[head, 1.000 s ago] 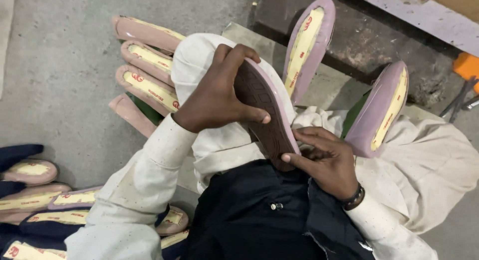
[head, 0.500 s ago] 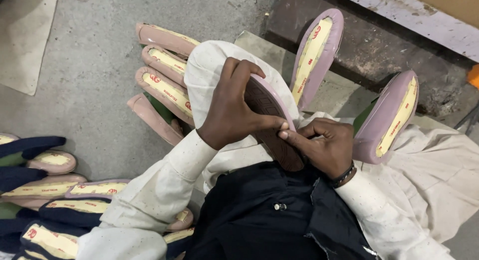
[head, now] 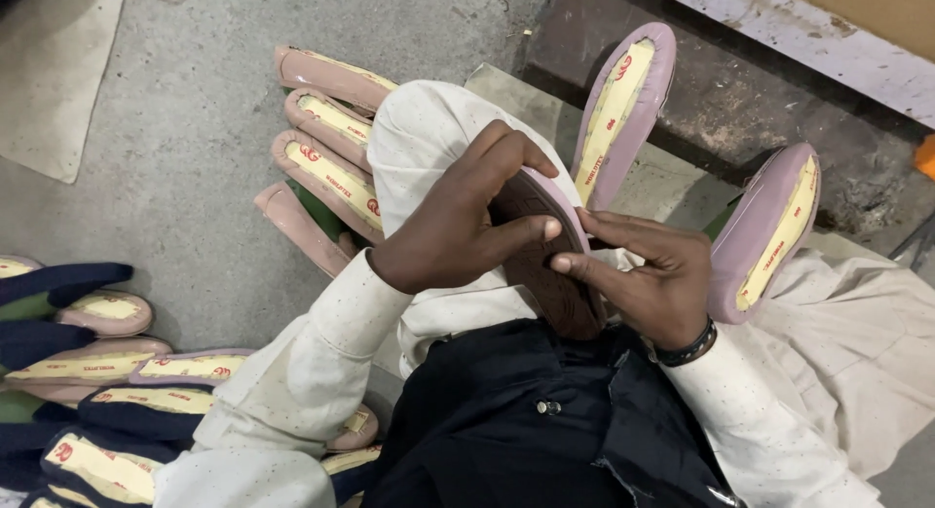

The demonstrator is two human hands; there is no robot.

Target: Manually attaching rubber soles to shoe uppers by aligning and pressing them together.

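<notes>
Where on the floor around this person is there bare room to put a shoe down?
Bare concrete floor lies beyond the pink shoes, beside the mat. Crowded: the navy and pink shoes at lower left. Both hands, left hand and right hand, grip the brown sole.

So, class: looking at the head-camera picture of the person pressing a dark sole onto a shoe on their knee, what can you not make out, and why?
- Dark sole: its heel end, head view, hidden by the right hand and the dark garment.
- Shoe upper under the sole, covered by the left hand.
- Navy shoes: cut off by the left edge.
- Orange object: cut off by the right edge.
</notes>
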